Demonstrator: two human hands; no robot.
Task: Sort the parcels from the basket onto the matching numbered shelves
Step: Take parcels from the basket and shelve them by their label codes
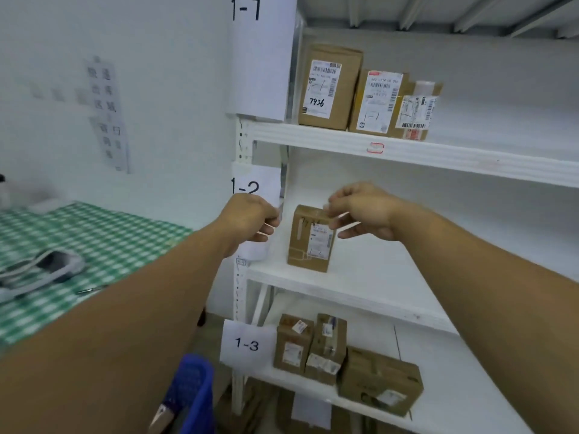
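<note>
Now | parcel [310,242] stands upright near left front edge of shelf 1-2 [344,286] | right hand [366,211] pinches its top corner; left hand [250,220] curled just beside, grip unclear | shelf 1-1 [407,151] and shelf 1-3 [454,364] carry three more each | basket [194,393] contents hidden, remainder unknown

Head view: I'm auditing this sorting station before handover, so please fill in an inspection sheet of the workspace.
Surface: white shelf labelled 1-2, holding one parcel.
Job's things: upright parcel on it; three more on the 1-1 shelf and three on the 1-3 shelf; blue basket below.
Clutter: dark device on the checked tablecloth, blurred.
Grippers: right hand at the parcel's top corner, grip unclear; left hand beside the parcel, loosely curled, holding nothing.
Cables: pale cords or straps around the device, unclear.
Surroundings: white wall, paper notice.
</note>
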